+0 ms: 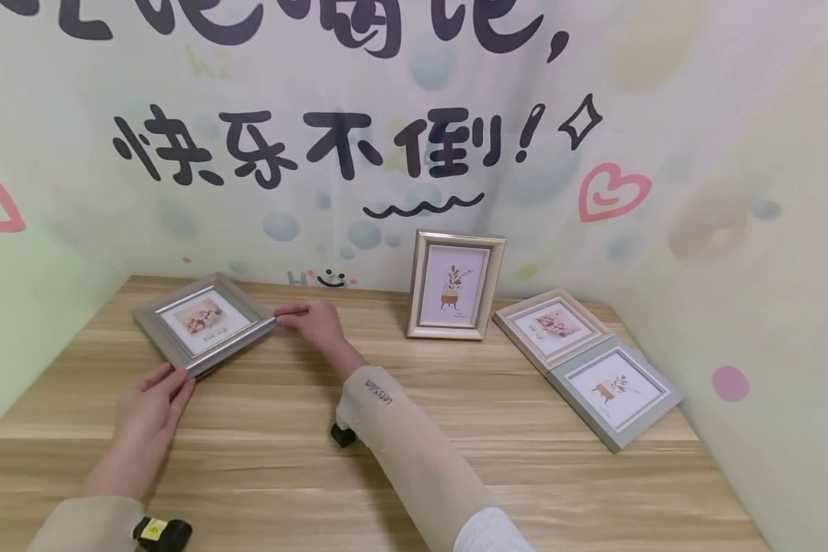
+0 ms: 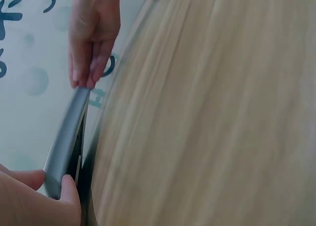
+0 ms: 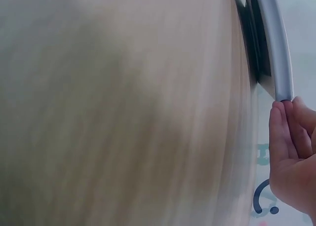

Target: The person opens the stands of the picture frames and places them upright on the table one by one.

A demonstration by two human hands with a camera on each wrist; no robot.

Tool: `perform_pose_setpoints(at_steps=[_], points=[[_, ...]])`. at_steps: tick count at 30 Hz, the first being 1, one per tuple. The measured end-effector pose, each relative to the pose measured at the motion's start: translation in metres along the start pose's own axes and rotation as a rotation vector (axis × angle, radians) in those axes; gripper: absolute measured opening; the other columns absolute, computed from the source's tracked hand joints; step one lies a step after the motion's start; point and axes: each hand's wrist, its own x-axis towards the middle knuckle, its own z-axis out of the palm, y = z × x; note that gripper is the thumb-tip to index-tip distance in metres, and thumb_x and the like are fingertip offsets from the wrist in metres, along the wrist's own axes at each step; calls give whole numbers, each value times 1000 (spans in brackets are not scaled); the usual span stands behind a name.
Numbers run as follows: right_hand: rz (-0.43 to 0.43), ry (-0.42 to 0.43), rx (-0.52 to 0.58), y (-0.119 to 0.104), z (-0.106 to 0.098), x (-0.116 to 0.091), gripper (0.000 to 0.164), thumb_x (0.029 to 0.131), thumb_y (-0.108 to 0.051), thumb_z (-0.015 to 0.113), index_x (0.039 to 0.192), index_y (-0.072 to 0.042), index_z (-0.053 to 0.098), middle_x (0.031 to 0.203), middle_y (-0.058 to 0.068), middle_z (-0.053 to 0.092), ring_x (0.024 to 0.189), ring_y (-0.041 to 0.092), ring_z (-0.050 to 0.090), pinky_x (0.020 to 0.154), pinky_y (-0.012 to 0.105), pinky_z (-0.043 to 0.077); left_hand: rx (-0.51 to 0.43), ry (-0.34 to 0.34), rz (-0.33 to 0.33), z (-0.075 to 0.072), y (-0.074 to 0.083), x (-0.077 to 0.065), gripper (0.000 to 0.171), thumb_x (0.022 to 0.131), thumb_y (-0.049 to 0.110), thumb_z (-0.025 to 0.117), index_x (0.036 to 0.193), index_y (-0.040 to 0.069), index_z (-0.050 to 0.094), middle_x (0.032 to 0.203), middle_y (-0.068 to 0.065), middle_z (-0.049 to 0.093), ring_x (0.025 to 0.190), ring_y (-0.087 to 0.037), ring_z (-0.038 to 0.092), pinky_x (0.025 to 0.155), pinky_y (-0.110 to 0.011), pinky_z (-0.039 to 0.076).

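A silver-grey picture frame (image 1: 244, 303) with a floral print tilts just above the table at the left, its near edge raised. My left hand (image 1: 148, 418) pinches its near corner between thumb and fingers. At the right corner, my right hand (image 1: 317, 326) pinches the edge with its fingertips. In the left wrist view the frame's side (image 2: 66, 142) runs between both hands, with a dark gap beneath it. The right wrist view shows my right fingers (image 3: 279, 132) gripping the end of the silver edge (image 3: 276, 43).
On the wooden table (image 1: 317, 491), a gold-rimmed picture frame (image 1: 415, 307) stands upright near the back wall. Further right, a beige frame (image 1: 507, 320) and a grey-blue frame (image 1: 593, 426) lie face up, touching. A printed wall covering (image 1: 359, 253) borders the table.
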Motion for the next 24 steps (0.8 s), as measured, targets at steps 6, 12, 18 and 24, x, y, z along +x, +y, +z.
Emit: perform_pose_setpoints(at_steps=[6,12,18,24], points=[[-10,41,-47,-4,-1,-1,6,82,-14,81,88,-13,81,91,-1,79,74,-3,65,63,9,48,-34,-62,-6,-10,2,3,55,97,16,63,145,30,40,123,15,49,88,7,62,99,-11,50],[-21,54,-121,-7,-4,-3,5,83,-16,80,88,-15,81,90,-3,79,76,-2,66,65,8,47,-64,-124,-3,-16,3,4,20,93,17,70,109,24,61,96,12,62,86,2,64,96,-13,53],[-2,64,-144,-3,-5,-5,5,83,-15,81,87,-16,81,89,-5,79,74,-3,65,65,8,48,-72,-137,-24,-14,1,4,56,89,9,73,137,28,51,84,9,66,85,0,67,94,-14,55],[14,83,-103,0,-9,-6,5,83,-11,80,87,-14,81,89,-2,79,73,-2,66,62,8,49,9,-161,-14,-8,-1,2,97,91,12,71,160,18,4,116,12,51,86,5,66,96,-13,53]])
